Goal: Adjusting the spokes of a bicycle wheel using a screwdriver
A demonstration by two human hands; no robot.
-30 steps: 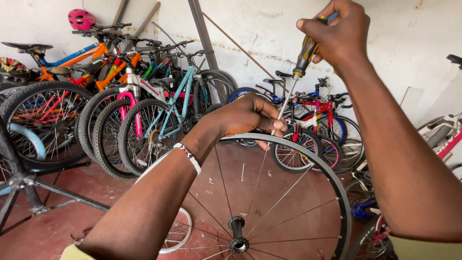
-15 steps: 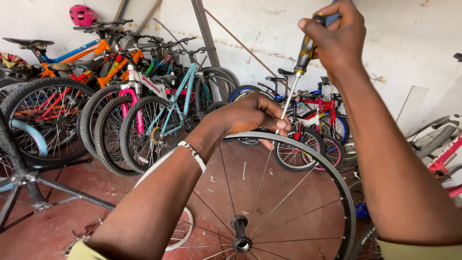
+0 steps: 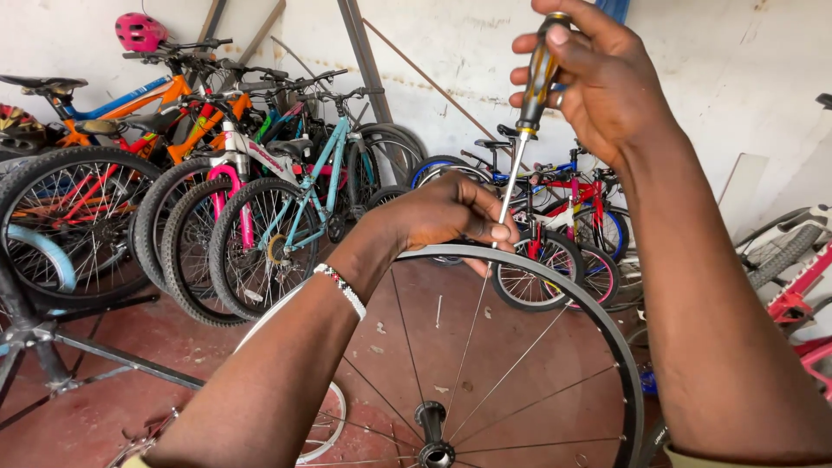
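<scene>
Fingers (image 3: 485, 227) of the left hand (image 3: 451, 212) are curled together over the top of the bare wheel rim (image 3: 607, 334), pinching it right where the tip of the screwdriver (image 3: 524, 130) meets it. Above them, the right hand (image 3: 607, 82) closes its fingers around the yellow-and-black handle, thumb laid on its end, so the shaft runs steeply down to the rim just beside the left fingertips.

With the blade that close to those fingertips, a slip off the rim seems the main risk: too much downward push, or a tilt of the shaft, could drive the tip into the left index finger or thumb. The wheel looks steadied mostly by that one grip, so a twist might also turn it away from the tool.

Below the fingers, thin spokes (image 3: 468, 347) run down to the hub (image 3: 433, 433). Beyond them lies a red floor (image 3: 520, 381) strewn with small scraps, and a metal stand (image 3: 52, 347) sits down to their left. Farther off, behind the fingers, a row of bicycles (image 3: 260, 217) leans along a stained white wall (image 3: 737, 87), with a pink helmet (image 3: 139, 30) on top at the far left.
</scene>
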